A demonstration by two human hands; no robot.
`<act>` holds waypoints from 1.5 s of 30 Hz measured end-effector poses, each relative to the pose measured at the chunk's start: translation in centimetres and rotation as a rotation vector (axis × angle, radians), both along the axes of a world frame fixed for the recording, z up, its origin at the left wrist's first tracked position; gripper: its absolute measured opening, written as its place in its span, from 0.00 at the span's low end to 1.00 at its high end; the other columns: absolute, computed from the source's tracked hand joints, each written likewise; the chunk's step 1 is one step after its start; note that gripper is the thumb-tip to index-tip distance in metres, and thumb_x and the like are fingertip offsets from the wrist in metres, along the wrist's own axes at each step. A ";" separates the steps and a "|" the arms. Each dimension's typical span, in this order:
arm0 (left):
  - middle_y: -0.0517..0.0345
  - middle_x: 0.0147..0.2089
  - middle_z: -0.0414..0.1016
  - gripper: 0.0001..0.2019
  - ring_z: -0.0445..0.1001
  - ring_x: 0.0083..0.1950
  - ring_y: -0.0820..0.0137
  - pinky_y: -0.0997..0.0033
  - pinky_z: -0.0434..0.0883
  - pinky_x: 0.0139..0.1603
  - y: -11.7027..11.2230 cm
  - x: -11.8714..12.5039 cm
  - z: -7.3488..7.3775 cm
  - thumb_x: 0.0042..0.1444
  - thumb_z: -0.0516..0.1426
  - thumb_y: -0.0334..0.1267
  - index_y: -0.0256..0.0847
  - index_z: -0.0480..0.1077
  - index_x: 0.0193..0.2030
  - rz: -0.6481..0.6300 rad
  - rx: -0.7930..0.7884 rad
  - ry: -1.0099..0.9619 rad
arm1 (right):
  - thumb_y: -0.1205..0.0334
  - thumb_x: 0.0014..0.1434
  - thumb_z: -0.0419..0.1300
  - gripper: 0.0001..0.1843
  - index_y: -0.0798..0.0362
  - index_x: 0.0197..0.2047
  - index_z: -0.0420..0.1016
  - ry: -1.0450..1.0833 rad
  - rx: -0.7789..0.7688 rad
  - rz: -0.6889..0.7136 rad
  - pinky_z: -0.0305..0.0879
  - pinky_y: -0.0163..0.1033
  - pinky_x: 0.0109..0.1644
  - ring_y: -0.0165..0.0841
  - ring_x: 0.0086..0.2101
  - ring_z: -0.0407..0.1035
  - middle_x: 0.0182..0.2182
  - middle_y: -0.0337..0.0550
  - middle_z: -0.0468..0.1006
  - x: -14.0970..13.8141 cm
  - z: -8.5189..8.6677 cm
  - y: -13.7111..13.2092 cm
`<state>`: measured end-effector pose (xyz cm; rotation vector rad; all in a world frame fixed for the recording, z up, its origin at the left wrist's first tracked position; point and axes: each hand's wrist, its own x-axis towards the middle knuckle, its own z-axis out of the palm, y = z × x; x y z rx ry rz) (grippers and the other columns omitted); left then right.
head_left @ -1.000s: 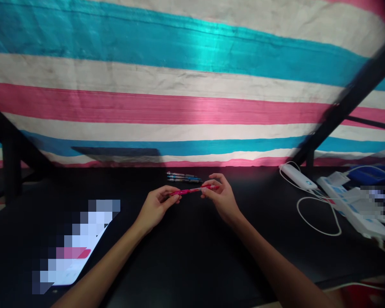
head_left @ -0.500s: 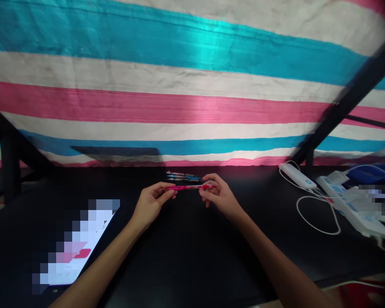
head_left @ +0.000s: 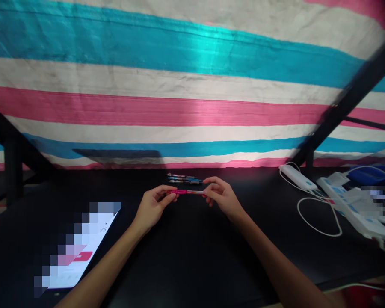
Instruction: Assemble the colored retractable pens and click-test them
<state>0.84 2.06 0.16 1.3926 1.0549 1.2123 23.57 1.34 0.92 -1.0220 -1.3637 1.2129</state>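
A pink pen (head_left: 184, 192) with a clear barrel lies level between my two hands, above the black table. My left hand (head_left: 154, 206) pinches its pink end between thumb and fingers. At the pen's other end, my right hand (head_left: 223, 196) is closed on it with thumb and fingertips, covering the tip. Just behind the hands, several pens (head_left: 184, 178) with dark and blue parts lie side by side on the table; my right index finger reaches close to their right ends, and I cannot tell whether it touches them.
A tablet or phone with a lit screen (head_left: 90, 239) lies at the left, partly blurred out. To the right are a white power strip (head_left: 349, 207), a white power bank (head_left: 298, 177) and looped cables (head_left: 319, 234). Striped sheeting (head_left: 179, 113) hangs behind the black table (head_left: 192, 256).
The red part at the pen's right end, visible earlier, is now hidden by my right fingers. Both hands sit slightly lower in view, along with the whole scene.
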 end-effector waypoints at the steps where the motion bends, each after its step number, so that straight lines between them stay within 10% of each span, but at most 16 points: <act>1: 0.56 0.32 0.78 0.12 0.76 0.34 0.69 0.69 0.71 0.40 0.0 0.0 0.0 0.47 0.64 0.39 0.37 0.75 0.38 0.000 0.006 0.014 | 0.56 0.55 0.60 0.14 0.52 0.44 0.68 0.005 -0.030 -0.012 0.60 0.30 0.21 0.26 0.19 0.64 0.21 0.34 0.71 -0.1 0.1 -0.1; 9: 0.55 0.33 0.78 0.12 0.76 0.35 0.68 0.68 0.72 0.41 0.0 0.0 0.0 0.48 0.64 0.40 0.37 0.74 0.39 0.022 0.004 0.032 | 0.59 0.47 0.67 0.16 0.53 0.40 0.71 -0.007 -0.043 0.053 0.62 0.31 0.23 0.26 0.21 0.67 0.25 0.37 0.74 0.1 0.2 -0.2; 15: 0.56 0.32 0.78 0.13 0.76 0.35 0.68 0.68 0.72 0.41 0.0 0.0 0.0 0.47 0.64 0.40 0.37 0.75 0.39 0.016 -0.007 0.009 | 0.45 0.60 0.52 0.26 0.58 0.22 0.71 -0.148 -0.110 0.053 0.57 0.31 0.20 0.25 0.16 0.62 0.14 0.40 0.70 0.0 -0.4 0.3; 20: 0.56 0.31 0.78 0.13 0.76 0.34 0.68 0.68 0.72 0.40 0.0 0.0 0.2 0.46 0.64 0.40 0.37 0.75 0.38 0.025 0.001 0.019 | 0.57 0.50 0.65 0.15 0.52 0.40 0.72 -0.026 -0.004 0.040 0.60 0.30 0.22 0.26 0.22 0.66 0.26 0.36 0.73 0.1 0.1 0.0; 29: 0.55 0.33 0.79 0.13 0.77 0.35 0.68 0.69 0.72 0.40 0.1 -0.1 -0.1 0.47 0.65 0.39 0.38 0.75 0.39 0.029 -0.017 0.014 | 0.57 0.53 0.63 0.15 0.51 0.44 0.67 0.087 -0.082 0.053 0.59 0.31 0.21 0.26 0.18 0.63 0.20 0.32 0.70 -0.1 0.0 -0.2; 36: 0.57 0.30 0.78 0.12 0.76 0.33 0.69 0.69 0.72 0.39 0.1 -0.1 0.0 0.47 0.64 0.39 0.38 0.75 0.39 0.023 -0.003 0.020 | 0.47 0.58 0.56 0.22 0.55 0.22 0.68 -0.113 -0.048 0.014 0.59 0.31 0.21 0.25 0.17 0.62 0.15 0.37 0.69 0.0 -0.5 0.3; 45: 0.56 0.32 0.77 0.13 0.75 0.35 0.69 0.69 0.70 0.40 -0.2 0.0 0.4 0.47 0.64 0.41 0.38 0.75 0.39 -0.010 -0.045 -0.050 | 0.55 0.52 0.64 0.12 0.54 0.36 0.78 -0.179 0.118 -0.039 0.65 0.34 0.24 0.28 0.21 0.66 0.23 0.39 0.74 0.0 -0.4 0.0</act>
